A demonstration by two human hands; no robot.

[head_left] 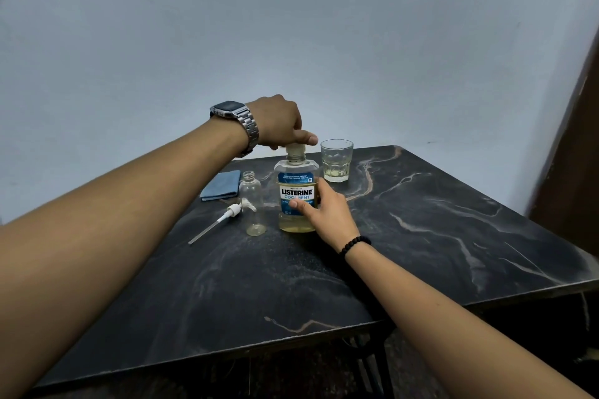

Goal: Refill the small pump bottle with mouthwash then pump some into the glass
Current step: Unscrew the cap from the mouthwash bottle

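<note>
upright, mouthwash bottle: left hand on cap, right hand gripping body.

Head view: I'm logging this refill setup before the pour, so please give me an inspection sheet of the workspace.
Surface: dark marbled table, dusty sheen.
Job's things: mouthwash bottle upright, cap on; small pump bottle open, nearly empty; pump head lying beside it; glass holding a little liquid.
Clutter: folded blue cloth.
Hands: left hand fingers grip the cap; right hand holds the bottle's body.
Cables: nothing seen.
Surroundings: plain pale wall.
</note>
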